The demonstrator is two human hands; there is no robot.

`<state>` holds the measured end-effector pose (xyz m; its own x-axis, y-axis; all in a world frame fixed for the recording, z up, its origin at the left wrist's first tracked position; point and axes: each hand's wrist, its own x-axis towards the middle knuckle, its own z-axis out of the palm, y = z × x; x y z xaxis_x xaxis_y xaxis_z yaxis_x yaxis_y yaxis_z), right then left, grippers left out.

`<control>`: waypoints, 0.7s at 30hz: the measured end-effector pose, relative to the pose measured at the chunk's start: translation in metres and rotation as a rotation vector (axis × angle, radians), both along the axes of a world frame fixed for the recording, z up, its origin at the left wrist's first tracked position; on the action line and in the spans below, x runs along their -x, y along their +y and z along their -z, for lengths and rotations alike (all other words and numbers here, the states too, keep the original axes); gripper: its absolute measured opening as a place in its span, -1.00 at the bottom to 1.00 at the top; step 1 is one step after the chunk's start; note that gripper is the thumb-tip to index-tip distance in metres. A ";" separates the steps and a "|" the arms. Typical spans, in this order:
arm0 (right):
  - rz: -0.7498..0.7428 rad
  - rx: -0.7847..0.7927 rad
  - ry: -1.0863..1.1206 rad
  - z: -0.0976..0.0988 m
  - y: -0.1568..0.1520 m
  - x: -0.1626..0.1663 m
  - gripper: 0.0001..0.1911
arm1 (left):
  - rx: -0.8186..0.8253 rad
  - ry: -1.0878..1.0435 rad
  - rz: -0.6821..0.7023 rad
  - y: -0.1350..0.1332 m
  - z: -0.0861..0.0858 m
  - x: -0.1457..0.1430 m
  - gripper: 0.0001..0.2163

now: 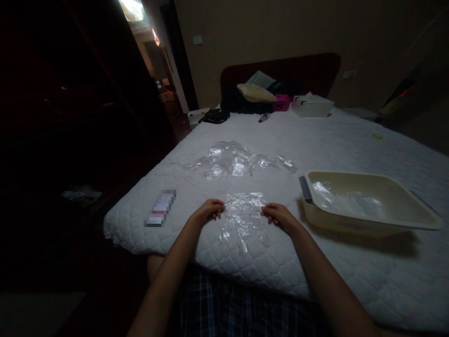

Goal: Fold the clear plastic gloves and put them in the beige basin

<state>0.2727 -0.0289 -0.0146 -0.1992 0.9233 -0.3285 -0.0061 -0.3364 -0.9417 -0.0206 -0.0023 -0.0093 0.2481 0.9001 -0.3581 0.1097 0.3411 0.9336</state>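
Note:
A clear plastic glove (243, 216) lies flat on the white quilted mattress (273, 262), its fingers pointing toward me. My left hand (209, 210) pinches its left edge with curled fingers. My right hand (278, 216) pinches its right edge the same way. Farther back lies a crumpled heap of clear plastic gloves (238, 160). A beige plastic basin (365, 202) to the right holds more clear plastic.
A small flat box (161, 208) lies near the mattress's left corner. A dark flat item (306, 188) leans at the basin's left rim. Pillows, clothes, a white box (311, 106) and a black pouch (215, 115) sit by the headboard. A dark wardrobe stands left.

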 end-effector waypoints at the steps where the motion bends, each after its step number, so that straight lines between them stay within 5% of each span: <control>1: 0.004 -0.015 0.003 -0.001 -0.001 0.000 -0.70 | -0.009 0.007 0.002 -0.001 0.000 -0.001 -0.79; 14: 0.055 -0.083 0.022 0.006 0.000 0.001 -0.69 | -0.069 0.094 -0.036 -0.004 0.002 -0.008 -0.79; 21: 0.067 -0.065 0.020 0.003 -0.001 0.002 -0.68 | -0.064 -0.081 -0.021 -0.005 0.001 -0.002 -0.78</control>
<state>0.2704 -0.0301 -0.0176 -0.1418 0.9540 -0.2643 -0.0457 -0.2730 -0.9609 -0.0186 -0.0073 -0.0100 0.2548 0.9257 -0.2794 0.0267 0.2821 0.9590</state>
